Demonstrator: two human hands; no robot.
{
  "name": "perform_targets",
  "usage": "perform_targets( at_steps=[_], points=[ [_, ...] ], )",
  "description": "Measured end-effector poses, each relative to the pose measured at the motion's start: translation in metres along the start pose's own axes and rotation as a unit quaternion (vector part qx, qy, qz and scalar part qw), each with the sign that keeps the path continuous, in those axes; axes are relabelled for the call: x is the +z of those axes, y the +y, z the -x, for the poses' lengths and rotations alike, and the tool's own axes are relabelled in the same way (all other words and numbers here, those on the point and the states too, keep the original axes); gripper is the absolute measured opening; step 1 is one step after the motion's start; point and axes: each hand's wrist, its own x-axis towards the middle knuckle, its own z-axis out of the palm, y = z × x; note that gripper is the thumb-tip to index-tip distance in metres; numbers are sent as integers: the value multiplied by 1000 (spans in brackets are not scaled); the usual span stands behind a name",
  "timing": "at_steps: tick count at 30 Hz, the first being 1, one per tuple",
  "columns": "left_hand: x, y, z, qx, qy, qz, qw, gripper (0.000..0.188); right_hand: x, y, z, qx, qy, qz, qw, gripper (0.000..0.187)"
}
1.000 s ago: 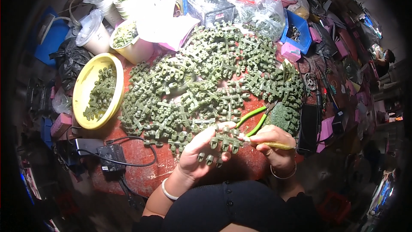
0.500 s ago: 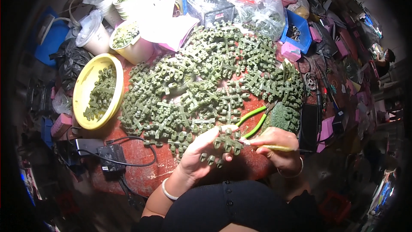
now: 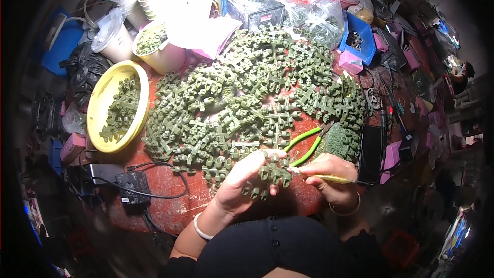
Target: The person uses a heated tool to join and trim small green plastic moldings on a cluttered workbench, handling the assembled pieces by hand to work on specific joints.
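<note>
My left hand is closed round a dark green branched piece with rows of small ring-shaped knobs, held above the table's front edge. In my right hand a thin yellow-handled tool is pinched like a pen. Its narrow tip points left, close to the piece; whether it touches cannot be made out. Just beyond both hands lie pliers with bright green handles. A wide heap of similar green branched pieces spreads over the red table.
A yellow basin holding more green pieces stands at the left. Behind it are white buckets of green bits. A black adapter with a cable lies front left. At the back right are a blue bin and plastic bags.
The view has shifted slightly. Both hands keep their grip; the branched piece and the tool have moved only a little.
</note>
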Motion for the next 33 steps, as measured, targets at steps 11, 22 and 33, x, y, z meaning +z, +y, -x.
perform_targets(
  at_steps=[11,22,33],
  points=[
    [2,-1,1,38,54,-84,994,40,2,-3,3,-27,54,4,998,21],
    [-6,-6,0,-17,54,62,996,45,15,-1,-2,-126,25,112,985,29],
    [-15,-5,2,-34,18,121,992,42,15,0,0,-106,54,77,990,28]
  ],
)
